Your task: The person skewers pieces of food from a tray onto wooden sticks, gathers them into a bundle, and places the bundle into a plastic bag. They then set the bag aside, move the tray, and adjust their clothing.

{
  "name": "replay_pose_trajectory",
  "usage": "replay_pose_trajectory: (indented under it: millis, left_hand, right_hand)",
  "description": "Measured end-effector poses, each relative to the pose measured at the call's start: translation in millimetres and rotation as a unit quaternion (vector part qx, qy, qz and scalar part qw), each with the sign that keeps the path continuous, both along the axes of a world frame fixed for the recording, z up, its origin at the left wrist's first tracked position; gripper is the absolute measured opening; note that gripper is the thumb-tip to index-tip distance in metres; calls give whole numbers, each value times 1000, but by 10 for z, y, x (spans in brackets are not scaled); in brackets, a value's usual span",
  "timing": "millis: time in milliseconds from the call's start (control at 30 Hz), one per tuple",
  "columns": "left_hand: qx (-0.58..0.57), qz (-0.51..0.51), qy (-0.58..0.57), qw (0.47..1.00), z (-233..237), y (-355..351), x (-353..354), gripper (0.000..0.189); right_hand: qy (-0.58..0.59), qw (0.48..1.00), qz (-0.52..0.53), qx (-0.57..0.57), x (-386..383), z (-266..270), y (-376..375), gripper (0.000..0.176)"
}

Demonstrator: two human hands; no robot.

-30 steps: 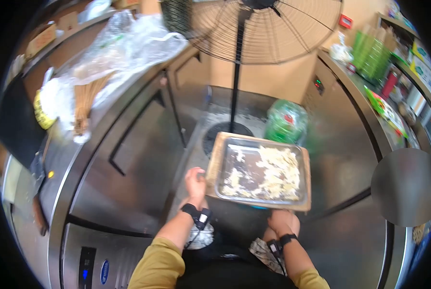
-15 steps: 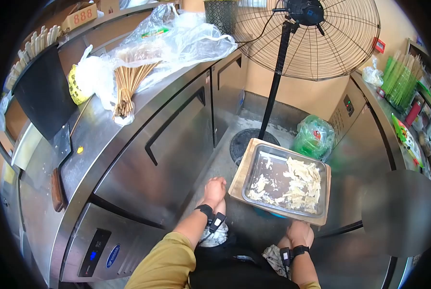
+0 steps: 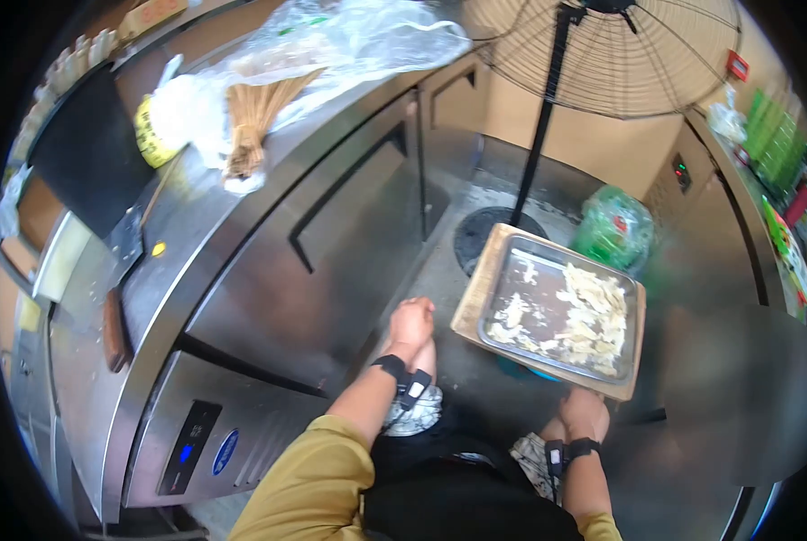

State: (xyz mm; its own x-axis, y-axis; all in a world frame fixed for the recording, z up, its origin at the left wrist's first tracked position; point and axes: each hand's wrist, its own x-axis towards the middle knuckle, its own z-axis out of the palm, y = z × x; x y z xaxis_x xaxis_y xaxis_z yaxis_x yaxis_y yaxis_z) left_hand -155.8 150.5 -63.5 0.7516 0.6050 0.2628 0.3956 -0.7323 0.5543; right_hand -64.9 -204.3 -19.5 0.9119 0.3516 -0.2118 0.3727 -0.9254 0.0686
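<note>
Close to the body, right hand (image 3: 584, 415) clamps the board (image 3: 472, 307) at its near edge, fingers hidden underneath. Board hangs out over the floor, slightly tilted, tray (image 3: 516, 266) on top, pale scraps (image 3: 593, 311) mostly toward its right side. Left hand (image 3: 412, 323) is empty, fingers loose, beside the fridge door (image 3: 313, 270). A second ago it was on the board's left edge, so the load now rides on one hand only. Beyond: fan base (image 3: 489, 236), green bag (image 3: 615, 230). Far left on the counter, skewers (image 3: 250, 126) under plastic
</note>
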Motion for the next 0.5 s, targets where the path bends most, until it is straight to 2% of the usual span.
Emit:
replay_pose_trajectory:
  millis: [33,100,267,333,500]
  left_hand:
    - [13,-4,10,1000,-6,28,3,10]
    - [24,-8,31,999,-4,55,-62,11]
    - [-2,5,65,998,19,86,-40,11]
    - [-10,3,70,997,40,70,-37,11]
    - [-6,-2,71,997,86,53,-44,11]
  right_hand:
    - [23,999,-19,-17,69,-162,-23,26]
    - [-20,999,25,-13,128,-464,-144,25]
    - [-49,998,29,6,183,-593,-192,22]
    - [-48,998,22,24,120,-403,-110,21]
    - [-56,998,31,11,155,-540,-169,23]
